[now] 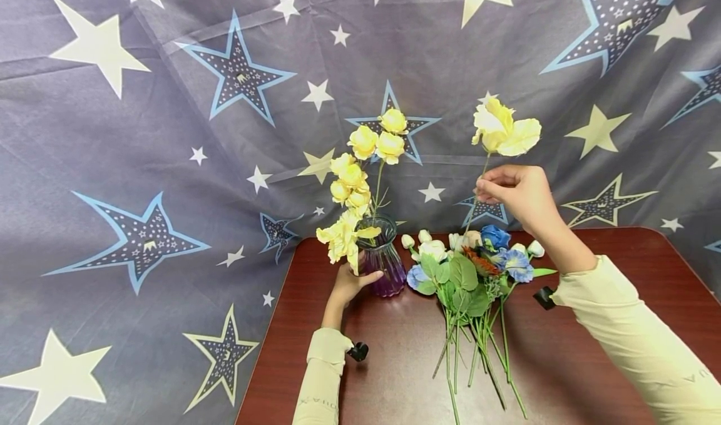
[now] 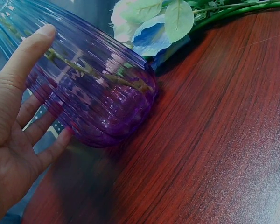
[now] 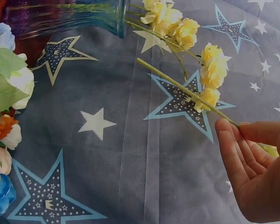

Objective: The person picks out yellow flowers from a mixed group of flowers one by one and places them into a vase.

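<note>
A ribbed glass vase (image 1: 388, 276), purple at the base and blue-green toward its mouth, stands upright at the table's left. My left hand (image 1: 350, 281) holds it, the thumb in front and the fingers (image 2: 39, 126) round the other side. Several yellow flowers (image 1: 352, 174) rise from the vase and lean left over its rim. With thumb and fingertips, my right hand (image 1: 515, 190) pinches the stem (image 3: 186, 91) of a single large-petalled yellow flower (image 1: 504, 131). That flower is held up to the right of the vase, its bare stem end pointing down.
A bunch of artificial flowers (image 1: 462, 275) lies right of the vase, with blue, white and orange heads toward the back and green stems (image 1: 487, 362) toward the front. The dark red table (image 1: 400, 368) meets a grey star-patterned cloth (image 1: 141, 181) behind it.
</note>
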Demonstrator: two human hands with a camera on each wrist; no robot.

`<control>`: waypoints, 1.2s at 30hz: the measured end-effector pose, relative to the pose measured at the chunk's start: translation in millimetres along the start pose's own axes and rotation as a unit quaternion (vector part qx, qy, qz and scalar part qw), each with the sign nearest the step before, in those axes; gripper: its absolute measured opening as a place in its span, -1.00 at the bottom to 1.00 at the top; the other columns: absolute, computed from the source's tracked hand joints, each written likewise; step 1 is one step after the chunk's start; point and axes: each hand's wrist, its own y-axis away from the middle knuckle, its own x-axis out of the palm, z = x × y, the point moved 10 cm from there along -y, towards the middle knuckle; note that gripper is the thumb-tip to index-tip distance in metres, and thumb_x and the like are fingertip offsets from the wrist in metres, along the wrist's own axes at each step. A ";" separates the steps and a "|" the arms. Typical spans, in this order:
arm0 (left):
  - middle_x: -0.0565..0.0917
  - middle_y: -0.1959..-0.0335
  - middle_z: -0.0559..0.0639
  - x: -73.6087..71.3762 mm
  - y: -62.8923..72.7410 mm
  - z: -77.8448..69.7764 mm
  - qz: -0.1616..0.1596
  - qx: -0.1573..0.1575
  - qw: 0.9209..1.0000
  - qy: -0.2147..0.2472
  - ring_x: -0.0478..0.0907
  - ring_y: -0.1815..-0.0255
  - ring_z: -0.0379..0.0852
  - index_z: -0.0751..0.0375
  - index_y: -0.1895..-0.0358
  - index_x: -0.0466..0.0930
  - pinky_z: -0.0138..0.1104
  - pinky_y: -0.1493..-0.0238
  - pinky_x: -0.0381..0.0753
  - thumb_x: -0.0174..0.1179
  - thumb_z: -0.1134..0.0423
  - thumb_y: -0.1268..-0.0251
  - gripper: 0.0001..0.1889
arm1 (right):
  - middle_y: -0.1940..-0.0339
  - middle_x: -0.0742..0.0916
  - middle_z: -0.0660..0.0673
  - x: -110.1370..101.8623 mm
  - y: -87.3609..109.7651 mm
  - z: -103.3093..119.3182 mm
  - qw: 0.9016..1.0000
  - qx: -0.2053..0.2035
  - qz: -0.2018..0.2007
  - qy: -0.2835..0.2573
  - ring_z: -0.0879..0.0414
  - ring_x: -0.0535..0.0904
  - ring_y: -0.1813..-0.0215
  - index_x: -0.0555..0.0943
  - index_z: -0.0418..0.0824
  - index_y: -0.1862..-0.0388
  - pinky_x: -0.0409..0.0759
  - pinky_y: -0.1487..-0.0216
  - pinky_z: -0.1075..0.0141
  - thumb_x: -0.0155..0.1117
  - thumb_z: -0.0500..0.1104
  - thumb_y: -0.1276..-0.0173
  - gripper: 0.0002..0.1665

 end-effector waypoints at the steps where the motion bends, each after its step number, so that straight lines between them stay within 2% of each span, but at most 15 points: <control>1: 0.42 -0.44 0.34 0.1 1.8 -3.7 0.003 -0.002 1.000 -0.001 0.33 -0.52 0.21 0.34 -0.50 0.32 0.06 -0.48 0.39 0.53 0.29 -0.13 -0.15 | 0.50 0.79 0.24 1.1 -0.5 1.3 1.000 -0.001 0.000 -0.003 0.34 0.76 0.43 0.67 -0.57 0.08 0.74 0.32 0.45 0.34 -0.26 -0.43 -0.68; 7: 0.46 -0.41 0.34 -0.8 13.1 -25.8 0.005 0.003 1.000 0.003 0.38 -0.49 0.21 0.35 -0.47 0.38 0.02 -0.42 0.48 0.52 0.30 -0.13 -0.19 | 0.48 0.80 0.22 7.3 -2.6 10.2 1.000 -0.015 -0.003 -0.023 0.30 0.78 0.40 0.66 -0.59 0.08 0.75 0.29 0.44 0.33 -0.26 -0.44 -0.67; 17: 0.46 -0.40 0.35 -0.9 14.8 -28.4 0.003 0.005 1.000 0.004 0.38 -0.49 0.22 0.37 -0.46 0.37 0.02 -0.44 0.45 0.53 0.28 -0.13 -0.18 | 0.46 0.82 0.15 14.2 -5.5 19.7 0.999 -0.027 -0.006 -0.034 0.30 0.78 0.40 0.68 -0.57 0.09 0.76 0.28 0.41 0.35 -0.26 -0.43 -0.68; 20: 0.45 -0.41 0.36 -0.9 11.7 -23.6 0.005 -0.001 1.000 0.005 0.37 -0.50 0.22 0.37 -0.47 0.37 0.02 -0.42 0.47 0.53 0.29 -0.13 -0.19 | 0.45 0.83 0.09 14.8 -5.5 23.1 0.999 -0.032 -0.012 -0.031 0.27 0.78 0.39 0.70 -0.54 0.11 0.76 0.28 0.40 0.36 -0.24 -0.42 -0.69; 27: 0.40 -0.46 0.31 -0.7 -3.1 5.8 -0.004 -0.014 1.000 0.002 0.32 -0.53 0.17 0.31 -0.50 0.32 0.02 -0.47 0.41 0.54 0.27 -0.13 -0.14 | 0.45 0.84 0.05 17.0 -6.6 29.1 0.998 -0.049 -0.021 -0.029 0.19 0.80 0.39 0.71 -0.53 0.14 0.78 0.28 0.35 0.38 -0.21 -0.42 -0.68; 36: 0.46 -0.43 0.31 -2.6 -2.8 8.1 -0.018 0.002 1.000 0.008 0.37 -0.51 0.16 0.29 -0.49 0.37 0.02 -0.48 0.40 0.58 0.20 -0.07 -0.12 | 0.47 0.82 0.13 22.4 -10.0 36.3 0.997 -0.057 -0.021 -0.048 0.24 0.79 0.39 0.71 -0.52 0.14 0.78 0.26 0.32 0.38 -0.21 -0.41 -0.69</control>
